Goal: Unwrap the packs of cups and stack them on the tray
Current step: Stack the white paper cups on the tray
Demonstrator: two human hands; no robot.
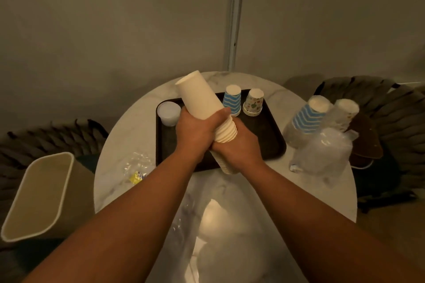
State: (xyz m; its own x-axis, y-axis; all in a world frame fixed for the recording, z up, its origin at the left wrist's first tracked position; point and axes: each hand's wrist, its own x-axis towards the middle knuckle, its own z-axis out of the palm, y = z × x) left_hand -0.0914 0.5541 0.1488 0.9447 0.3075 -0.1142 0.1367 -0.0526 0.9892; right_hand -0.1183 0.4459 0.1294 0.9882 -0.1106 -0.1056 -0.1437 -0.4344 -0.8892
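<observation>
A long stack of cream paper cups (200,96) is held tilted above the dark tray (269,126). My left hand (195,132) grips its upper part and my right hand (239,147) grips its lower part, where several rims show. On the tray stand a small stack of blue-striped cups (232,99), a small stack of patterned cups (253,101) and a stack of clear plastic cups (169,112), all upside down. Two wrapped packs, blue-striped (307,118) and patterned (342,112), lie right of the tray.
The round marble table (128,131) holds crumpled clear wrap (135,169) at the left and a clear plastic pack (322,154) at the right. More wrap with white cups (213,220) lies near me. A beige bin (39,195) stands left. Woven chairs (391,103) flank the table.
</observation>
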